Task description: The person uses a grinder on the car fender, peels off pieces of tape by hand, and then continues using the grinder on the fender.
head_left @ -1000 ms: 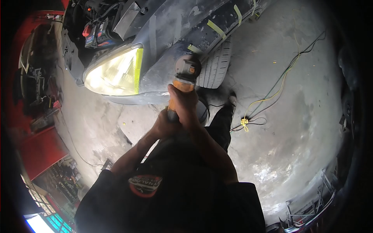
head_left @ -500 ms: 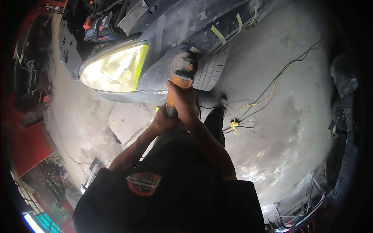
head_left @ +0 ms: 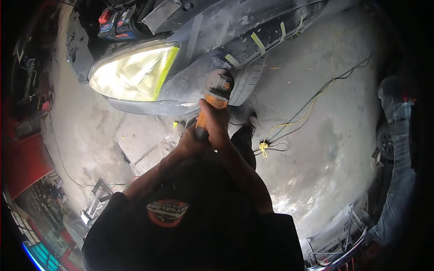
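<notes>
My right hand (head_left: 216, 121) is wrapped round the orange body of an angle grinder (head_left: 216, 100), just behind its head. Lower down, my left hand (head_left: 192, 142) grips the tool's dark rear end. The round grey disc guard (head_left: 219, 80) is over the edge of a car's grey fender (head_left: 192, 83), beside the front tyre (head_left: 246, 83). Whether the disc touches the panel is hidden under the guard. Left of the tool is a lit headlight (head_left: 131, 77) with yellow-green tape (head_left: 166, 73) down its side.
A car battery (head_left: 118, 25) sits in the open engine bay. Cables (head_left: 312, 101) run over the concrete floor to a yellow connector (head_left: 263, 147). A plastic-covered vehicle (head_left: 398, 135) stands at the right, metal framing (head_left: 348, 239) at the lower right. A red panel (head_left: 27, 156) is at the left.
The view has shifted a little. The grinder and both hands sit slightly lower and further right against the fender. Small orange streaks now show in the air right of the tyre.
</notes>
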{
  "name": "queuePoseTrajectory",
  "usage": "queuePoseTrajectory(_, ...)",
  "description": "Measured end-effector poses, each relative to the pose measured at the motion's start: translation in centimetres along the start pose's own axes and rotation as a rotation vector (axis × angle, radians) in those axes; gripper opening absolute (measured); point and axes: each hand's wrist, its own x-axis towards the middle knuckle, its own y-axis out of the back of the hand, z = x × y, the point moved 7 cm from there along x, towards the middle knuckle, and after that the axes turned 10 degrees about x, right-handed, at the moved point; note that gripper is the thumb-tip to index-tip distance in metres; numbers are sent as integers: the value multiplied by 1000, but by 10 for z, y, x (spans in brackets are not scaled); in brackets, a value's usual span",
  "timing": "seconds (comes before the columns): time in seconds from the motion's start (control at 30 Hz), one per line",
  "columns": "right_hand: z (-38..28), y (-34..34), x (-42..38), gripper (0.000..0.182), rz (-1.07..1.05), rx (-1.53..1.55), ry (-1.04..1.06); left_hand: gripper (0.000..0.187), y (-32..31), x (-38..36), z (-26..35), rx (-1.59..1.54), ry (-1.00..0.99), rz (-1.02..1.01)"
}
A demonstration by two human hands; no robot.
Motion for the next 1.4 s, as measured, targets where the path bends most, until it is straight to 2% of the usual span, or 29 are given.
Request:
queuePoseTrajectory(0.03,-4,-4,1,29,-21,15,20,71,2,0,12,-35,1,-16)
queuePoseTrajectory(0.13,-22,-24,3,28,-150,75,80,71,9,16,-16,-80,54,-64)
queuePoseTrajectory(0.23,-2,-5,3,27,7,45,72,64,4,8,-11,-20,-87,87)
queuePoseTrajectory(0.33,2,-3,-4,26,-67,44,21,66,-2,3,-16,-3,-28,50)
queuePoseTrajectory(0.47,-19,-25,3,26,-164,47,76,74,12,15,-21,-59,106,-77)
queuePoseTrajectory(0.6,0,-9,-2,27,-56,18,76,76,2,8,-32,-26,-79,33)
queuePoseTrajectory(0.7,3,-6,-7,28,-57,-12,49,73,6,3,-27,-24,-24,8)
queuePoseTrajectory(0.73,-13,-15,-7,28,-86,-11,61,72,10,9,-29,3,54,-70)
queuePoseTrajectory(0.8,-19,-26,-2,28,-126,42,72,70,13,13,-28,-19,12,-38)
queuePoseTrajectory(0.93,2,-8,-4,28,-42,-69,65,65,7,7,-32,-48,-133,71)
queuePoseTrajectory(1.0,9,-2,-9,28,-5,-58,35,64,7,6,-39,-35,-82,26)
queuePoseTrajectory(1.1,-27,-22,-12,28,-79,18,167,66,13,9,-29,-48,68,-88)
queuePoseTrajectory(1.13,-20,-24,-4,28,-119,26,155,67,14,11,-25,-57,122,-128)
queuePoseTrajectory(1.23,-1,-14,-7,27,-104,51,150,63,10,10,-50,10,50,-5)
queuePoseTrajectory(1.27,4,-11,-4,27,-78,49,111,61,6,8,-52,-1,-34,47)
queuePoseTrajectory(1.33,13,-3,-7,26,-18,44,16,61,7,7,-43,42,-57,61)
queuePoseTrajectory(1.4,4,-13,-3,27,-65,47,73,62,12,9,-31,96,-31,35)
